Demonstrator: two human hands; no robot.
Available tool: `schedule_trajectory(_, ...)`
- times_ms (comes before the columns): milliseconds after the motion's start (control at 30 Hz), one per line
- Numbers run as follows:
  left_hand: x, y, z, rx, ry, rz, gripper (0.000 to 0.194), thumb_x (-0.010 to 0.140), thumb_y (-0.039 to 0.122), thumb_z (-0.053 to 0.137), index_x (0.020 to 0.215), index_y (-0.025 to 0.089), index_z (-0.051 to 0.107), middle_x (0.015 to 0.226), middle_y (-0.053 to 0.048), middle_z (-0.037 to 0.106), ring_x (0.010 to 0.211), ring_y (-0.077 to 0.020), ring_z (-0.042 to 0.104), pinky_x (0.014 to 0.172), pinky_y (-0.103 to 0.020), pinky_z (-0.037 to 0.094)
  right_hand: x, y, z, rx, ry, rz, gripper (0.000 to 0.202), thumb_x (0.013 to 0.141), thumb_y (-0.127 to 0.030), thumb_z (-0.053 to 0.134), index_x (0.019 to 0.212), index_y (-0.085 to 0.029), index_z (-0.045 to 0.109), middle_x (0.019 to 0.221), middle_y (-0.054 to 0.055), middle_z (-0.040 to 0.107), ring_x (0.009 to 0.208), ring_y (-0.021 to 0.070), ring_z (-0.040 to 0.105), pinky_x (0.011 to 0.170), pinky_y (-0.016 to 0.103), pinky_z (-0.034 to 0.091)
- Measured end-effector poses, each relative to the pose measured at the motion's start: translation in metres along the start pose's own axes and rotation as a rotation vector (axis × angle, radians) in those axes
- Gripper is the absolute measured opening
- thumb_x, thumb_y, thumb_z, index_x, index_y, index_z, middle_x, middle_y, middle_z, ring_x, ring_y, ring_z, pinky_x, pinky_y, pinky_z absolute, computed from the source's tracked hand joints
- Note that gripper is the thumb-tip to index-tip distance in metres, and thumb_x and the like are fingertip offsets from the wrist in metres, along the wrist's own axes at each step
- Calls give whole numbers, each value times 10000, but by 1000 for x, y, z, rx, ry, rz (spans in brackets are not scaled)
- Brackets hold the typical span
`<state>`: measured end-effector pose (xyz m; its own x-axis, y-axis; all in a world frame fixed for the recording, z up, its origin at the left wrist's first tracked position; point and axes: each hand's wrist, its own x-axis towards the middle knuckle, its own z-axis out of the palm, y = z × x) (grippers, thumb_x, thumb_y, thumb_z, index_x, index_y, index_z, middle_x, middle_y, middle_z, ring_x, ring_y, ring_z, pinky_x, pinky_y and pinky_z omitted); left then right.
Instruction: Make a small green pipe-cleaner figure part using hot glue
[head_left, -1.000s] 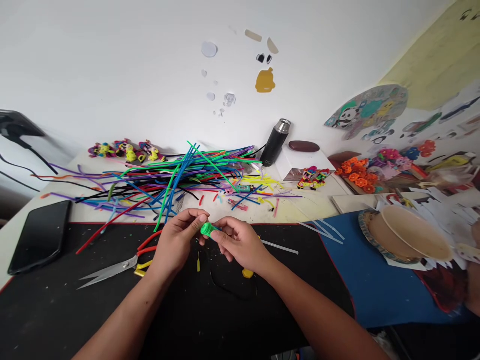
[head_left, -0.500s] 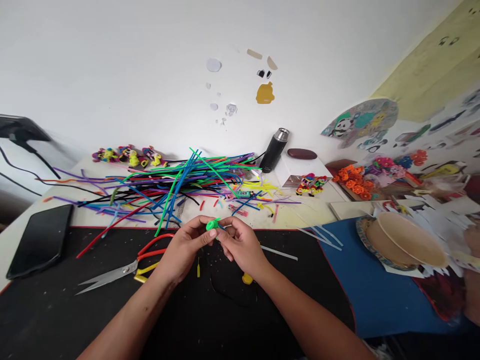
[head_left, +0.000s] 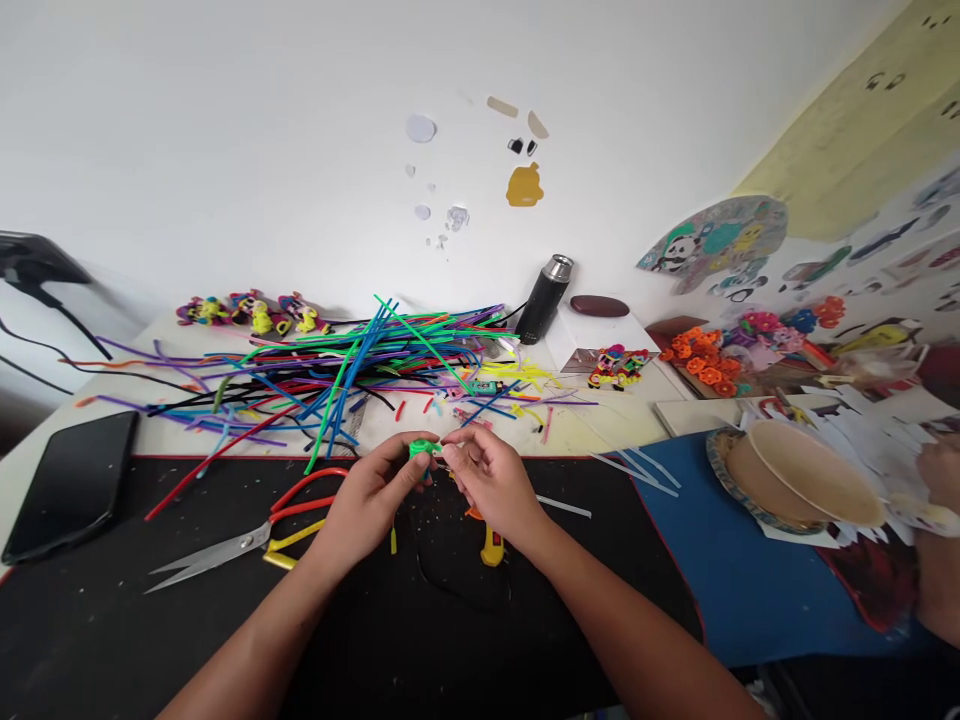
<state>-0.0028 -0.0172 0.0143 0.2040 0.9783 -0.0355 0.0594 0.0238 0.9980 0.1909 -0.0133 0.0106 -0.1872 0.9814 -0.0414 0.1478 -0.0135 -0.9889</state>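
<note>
The green coil (head_left: pixel 422 447) is up off the mat (head_left: pixel 375 620), between the two hands at the centre; the left hand (head_left: pixel 373 497) comes in from 7 o'clock, its thumb and forefinger nearly closed in a pinch on the coil, the other fingers curled behind; the right hand (head_left: pixel 495 487) comes in from 4 o'clock, its thumb and forefinger drawn together on a small pale tip (head_left: pixel 439 451) at the coil's 3 o'clock edge; whether that tip is part of the coil, I cannot tell; the hidden fingers of both hands cannot be read

Handled well, the left pinch wants to be firm enough to stop the coil unwinding yet light enough to spare its shape; the right fingertips do best with small, slow moves close to the edge, turning rather than tugging, with both wrists low and steady; the coil's face is best left in sight

Further out from the coil, the yellow tool (head_left: pixel 493 548) lies at 5 o'clock, near the right forearm, so that elbow should swing wide of it; a clear stick (head_left: pixel 565 506) lies at 4 o'clock; the scissors (head_left: pixel 247 543) lie open at 8 o'clock, blades pointing away from the hands; the heap of coloured stems (head_left: pixel 367 350) spreads at 11 o'clock; the phone (head_left: pixel 71 485) is near 9 o'clock, the flask (head_left: pixel 545 300) at 1 o'clock
</note>
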Motion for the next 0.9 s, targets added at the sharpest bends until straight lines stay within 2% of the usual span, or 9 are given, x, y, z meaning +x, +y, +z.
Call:
schedule_trajectory(100, -1, 0, 3, 66, -6, 10, 466, 953, 575, 686, 1252, 223, 748, 1074, -68, 788, 834, -232, 698, 811, -337, 561, 0, -1, -1, -114, -11, -14, 321, 994, -545, 654, 1003, -224, 668, 629, -48, 532, 559, 146, 528, 523, 249, 386)
schedule_trajectory(200, -2, 3, 5, 73, 2, 15, 464, 932, 586, 701, 1209, 221, 778, 1058, -74, 803, 839, -244, 705, 813, -340, 566, 0, 1, 0, -163, -30, -8, 314, 1011, -536, 631, 977, -227, 680, 648, -30, 556, 579, 155, 530, 540, 259, 384)
schedule_trajectory(333, -1, 6, 5, -1, -20, -28, 476, 881, 590, 756, 1169, 215, 803, 956, -70, 797, 811, -245, 695, 784, -344, 575, 1, 2, 0, -182, -26, -14, 276, 1033, -469, 588, 929, -229, 678, 623, -25, 560, 561, 158, 502, 534, 267, 359)
schedule_trajectory(467, 2, 6, 4, -104, -50, -69, 534, 791, 519, 873, 1229, 228, 784, 1029, -80, 798, 939, -271, 720, 851, -364, 585, 2, 2, -1, -234, 14, -57, 218, 1010, -388, 595, 878, -228, 661, 634, -32, 548, 561, 150, 469, 548, 273, 333)
schedule_trajectory(633, 5, 3, 3, -104, 9, -109, 559, 788, 579, 858, 1174, 180, 782, 841, -60, 773, 719, -220, 687, 697, -337, 574, 0, 1, 0, -267, 29, -81, 230, 1000, -375, 594, 829, -225, 630, 630, -44, 521, 561, 142, 449, 547, 273, 311)
schedule_trajectory(700, 5, 2, 4, -109, 28, -106, 561, 791, 596, 849, 1153, 173, 786, 792, -55, 767, 705, -221, 689, 687, -336, 571, 0, 0, 2, -267, 33, -78, 223, 987, -357, 594, 808, -225, 613, 614, -48, 507, 551, 138, 438, 542, 271, 303)
schedule_trajectory(900, 6, 0, 5, -155, 66, -108, 521, 806, 576, 846, 1128, 170, 791, 824, -63, 783, 699, -212, 688, 677, -328, 568, -3, -4, 11, -273, 44, -93, 193, 948, -312, 585, 774, -230, 598, 594, -48, 502, 545, 141, 448, 549, 270, 317)
